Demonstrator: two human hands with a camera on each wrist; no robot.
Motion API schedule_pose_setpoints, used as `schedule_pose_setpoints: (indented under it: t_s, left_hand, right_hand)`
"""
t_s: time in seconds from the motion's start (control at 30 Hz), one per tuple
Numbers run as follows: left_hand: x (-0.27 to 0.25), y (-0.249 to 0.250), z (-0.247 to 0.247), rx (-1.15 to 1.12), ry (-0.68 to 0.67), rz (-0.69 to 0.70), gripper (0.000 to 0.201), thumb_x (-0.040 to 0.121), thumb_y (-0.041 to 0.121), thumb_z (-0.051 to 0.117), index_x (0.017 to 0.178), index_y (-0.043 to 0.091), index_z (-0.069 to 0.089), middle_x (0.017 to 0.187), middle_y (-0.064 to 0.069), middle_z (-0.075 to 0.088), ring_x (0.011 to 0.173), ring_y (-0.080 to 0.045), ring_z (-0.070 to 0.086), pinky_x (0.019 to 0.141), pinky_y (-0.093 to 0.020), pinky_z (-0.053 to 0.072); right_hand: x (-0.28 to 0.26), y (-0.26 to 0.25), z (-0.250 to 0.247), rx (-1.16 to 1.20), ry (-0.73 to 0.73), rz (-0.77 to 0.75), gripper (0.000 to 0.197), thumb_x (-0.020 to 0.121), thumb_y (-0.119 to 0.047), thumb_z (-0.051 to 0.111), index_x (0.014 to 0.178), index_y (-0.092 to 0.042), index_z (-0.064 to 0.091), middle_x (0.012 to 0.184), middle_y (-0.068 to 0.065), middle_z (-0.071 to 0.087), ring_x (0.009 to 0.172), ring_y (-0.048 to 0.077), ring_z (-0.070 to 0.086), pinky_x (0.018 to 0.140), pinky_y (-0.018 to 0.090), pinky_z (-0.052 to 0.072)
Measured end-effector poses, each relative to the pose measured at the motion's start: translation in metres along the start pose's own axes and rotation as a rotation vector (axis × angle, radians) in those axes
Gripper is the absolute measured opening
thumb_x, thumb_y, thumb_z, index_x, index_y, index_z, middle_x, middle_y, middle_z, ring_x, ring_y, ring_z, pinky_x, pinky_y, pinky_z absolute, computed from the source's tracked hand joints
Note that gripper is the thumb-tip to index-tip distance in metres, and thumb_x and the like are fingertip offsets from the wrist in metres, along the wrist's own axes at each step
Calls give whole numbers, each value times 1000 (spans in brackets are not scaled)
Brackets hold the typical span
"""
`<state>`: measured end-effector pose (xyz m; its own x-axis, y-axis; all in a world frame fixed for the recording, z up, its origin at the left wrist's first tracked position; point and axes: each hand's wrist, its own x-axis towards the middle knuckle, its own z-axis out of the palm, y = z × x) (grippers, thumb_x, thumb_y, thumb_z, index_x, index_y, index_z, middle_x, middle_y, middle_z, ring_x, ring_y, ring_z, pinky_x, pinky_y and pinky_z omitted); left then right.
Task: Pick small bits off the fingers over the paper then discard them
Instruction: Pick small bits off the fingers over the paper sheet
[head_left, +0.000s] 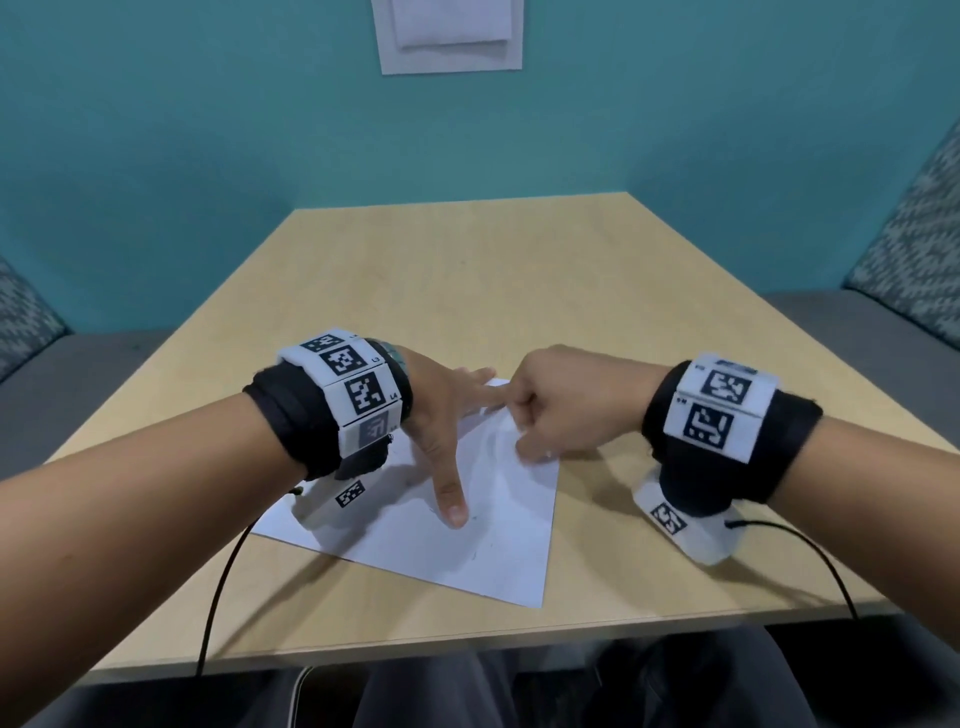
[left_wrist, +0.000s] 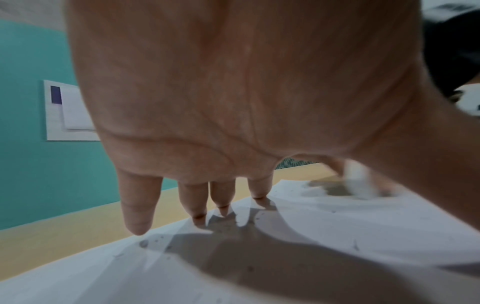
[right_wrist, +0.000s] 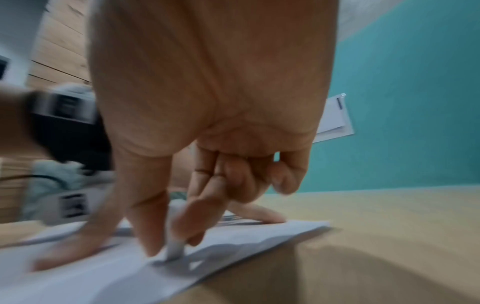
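Note:
A white sheet of paper (head_left: 493, 545) lies on the wooden table (head_left: 467, 270). My left hand (head_left: 447, 415) rests spread on it, fingers straight, thumb pointing back toward me. The left wrist view shows those fingertips (left_wrist: 198, 218) touching the paper (left_wrist: 337, 226), with small dark specks (left_wrist: 144, 243) scattered beside them. My right hand (head_left: 535, 447) is curled at the sheet's right edge, next to the left fingers. Its thumb and forefinger pinch a small white piece (right_wrist: 174, 250) whose tip touches the paper (right_wrist: 103, 277). What the piece is stays unclear through blur.
Black cables (head_left: 218, 587) run from both wrist units off the near table edge. Grey bench seats with patterned cushions (head_left: 919, 234) flank the table. A white holder (head_left: 449, 36) hangs on the teal wall behind.

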<state>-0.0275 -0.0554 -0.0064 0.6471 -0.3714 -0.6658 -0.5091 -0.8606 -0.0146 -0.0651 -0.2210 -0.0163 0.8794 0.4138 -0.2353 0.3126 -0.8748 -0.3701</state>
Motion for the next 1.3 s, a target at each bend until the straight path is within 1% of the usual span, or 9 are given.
schedule_pose_setpoints:
  t_s: [0.07,0.2,0.33,0.47,0.63,0.8,1.03,1.2,1.3]
  left_hand:
    - [0,0,0,-10,10,16,135,57,54,96,155,59,3,168,22,-16,156,-8,-3,126,-50,13]
    - [2,-1,1,19,7,2,146,57,58,94,152,59,-17,166,20,-25,156,-7,-12,126,-51,9]
    - [6,-5,2,-13,11,43,139,54,57,96,152,64,-2,166,22,-24,156,-9,-13,126,-53,10]
    - [6,-10,4,-37,32,79,142,53,60,96,151,65,-7,166,22,-22,155,-5,-15,126,-52,7]
    - [7,-15,10,-142,104,96,143,35,63,98,147,63,9,153,19,32,148,-20,33,117,-49,35]
    - [3,-17,15,-42,104,106,148,44,63,97,154,61,-2,164,25,-27,151,-10,-29,124,-58,-3]
    - [5,-17,19,-64,58,112,157,30,68,94,155,59,0,166,24,-22,151,-5,-27,126,-56,4]
    - [-5,-8,13,-30,59,63,137,54,52,96,157,54,6,168,19,-19,153,-7,-22,127,-49,1]
    - [2,-8,15,-8,43,73,145,41,64,96,156,57,8,168,18,-20,153,-10,-24,126,-55,3]
  right_hand:
    - [-5,-6,7,-2,-60,-53,13,79,-14,75,78,-2,69,58,-3,64,47,-3,52,49,12,40]
    - [-2,9,-6,16,11,52,14,77,-18,75,74,-5,71,62,2,74,54,9,57,57,25,47]
    - [-8,-11,9,-7,-72,-59,14,79,-18,76,79,-5,71,57,-7,64,47,1,52,50,17,43]
    - [-9,-5,0,-4,-72,-8,13,79,-18,75,71,-9,70,52,-7,66,49,4,53,53,19,44]
    - [-6,-8,5,-47,1,-12,12,79,-18,75,81,-6,73,57,-9,62,54,7,53,51,21,43]
    - [-3,-7,7,-54,40,2,11,78,-20,75,77,-9,72,54,-10,60,55,7,54,52,22,42]
    - [-15,-40,25,-49,-27,-160,14,83,-20,74,79,-9,68,62,-8,58,56,8,50,54,25,44]
    - [-2,-26,11,-116,54,-47,10,79,-22,74,77,-14,70,63,-9,61,66,17,59,61,31,51]
    - [-8,-37,22,-89,-8,-144,12,81,-21,75,77,-11,69,65,-4,63,64,19,58,61,32,51]
